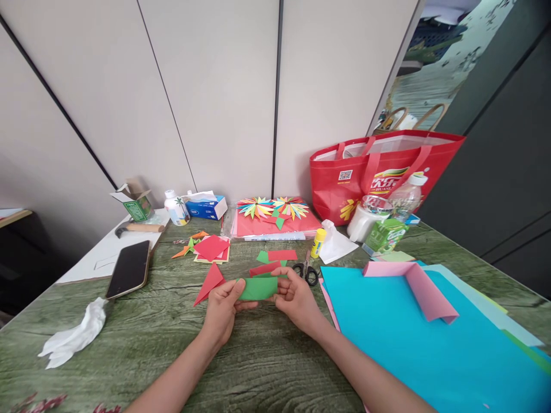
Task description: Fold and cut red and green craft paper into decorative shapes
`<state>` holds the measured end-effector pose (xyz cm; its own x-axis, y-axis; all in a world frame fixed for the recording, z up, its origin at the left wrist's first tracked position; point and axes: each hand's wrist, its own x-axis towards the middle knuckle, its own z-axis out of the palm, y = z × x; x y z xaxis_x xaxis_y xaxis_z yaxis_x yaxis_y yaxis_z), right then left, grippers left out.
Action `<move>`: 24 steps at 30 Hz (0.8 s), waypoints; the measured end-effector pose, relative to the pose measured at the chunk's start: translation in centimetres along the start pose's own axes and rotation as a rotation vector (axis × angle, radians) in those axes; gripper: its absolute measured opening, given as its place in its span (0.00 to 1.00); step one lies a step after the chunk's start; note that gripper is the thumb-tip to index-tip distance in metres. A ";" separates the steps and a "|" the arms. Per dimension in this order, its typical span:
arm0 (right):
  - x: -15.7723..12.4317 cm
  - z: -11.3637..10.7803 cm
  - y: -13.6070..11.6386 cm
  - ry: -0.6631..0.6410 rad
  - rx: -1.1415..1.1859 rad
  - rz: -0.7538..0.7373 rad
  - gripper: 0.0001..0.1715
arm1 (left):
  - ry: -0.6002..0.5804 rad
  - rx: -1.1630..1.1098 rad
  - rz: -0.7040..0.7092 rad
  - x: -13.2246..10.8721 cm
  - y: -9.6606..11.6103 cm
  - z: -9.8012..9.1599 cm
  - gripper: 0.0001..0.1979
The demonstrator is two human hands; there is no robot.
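A green paper strip (259, 288) is held level above the table between both hands. My left hand (222, 307) pinches its left end, thumb on top. My right hand (297, 298) grips the right end with thumb and fingers. Just behind the strip lies a red paper piece (263, 269), partly covered by it. Farther back rests another red strip (282, 255) with green pieces beside it. A folded red triangle (209, 283) lies left of the strip. Black-handled scissors (306, 272) lie by my right hand, near a yellow glue stick (318, 242).
Blue paper sheets (396, 321) with a folded pink strip (430, 292) cover the right side. A phone (130, 268) and crumpled tissue (77, 335) lie left. At the back stand a tissue box (207, 207), paper stars on a red pack (275, 228), and a red bag (329, 183).
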<state>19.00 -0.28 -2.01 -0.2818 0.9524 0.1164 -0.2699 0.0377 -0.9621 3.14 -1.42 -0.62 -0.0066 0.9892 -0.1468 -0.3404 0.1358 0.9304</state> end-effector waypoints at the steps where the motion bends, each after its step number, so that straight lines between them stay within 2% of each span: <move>1: 0.0 0.0 -0.1 -0.001 -0.003 -0.008 0.20 | 0.009 -0.005 0.012 0.1 0.0 -0.1 0.13; 5: -0.1 -0.1 -0.6 -0.035 -0.017 -0.030 0.21 | 0.046 0.027 0.097 0.4 -0.1 -0.3 0.11; 9: -0.3 -0.1 -0.9 -0.056 -0.059 0.035 0.26 | 0.019 0.162 0.147 0.1 -0.1 -0.3 0.10; 14: -0.2 -0.3 -0.2 0.071 -0.236 0.070 0.12 | -0.050 0.208 0.080 -0.4 0.0 0.3 0.12; 19: -0.1 -0.4 0.0 0.123 -0.275 0.027 0.09 | -0.139 0.190 0.064 -0.6 0.2 0.9 0.30; 24: -0.2 -0.1 -0.4 0.069 -0.314 0.003 0.07 | -0.111 0.259 -0.042 -0.5 0.0 1.0 0.24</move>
<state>19.28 -0.50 -1.67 -0.2158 0.9706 0.1068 0.0315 0.1163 -0.9927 4.07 -1.90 -0.23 0.1098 0.9806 -0.1626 -0.0870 0.1725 0.9812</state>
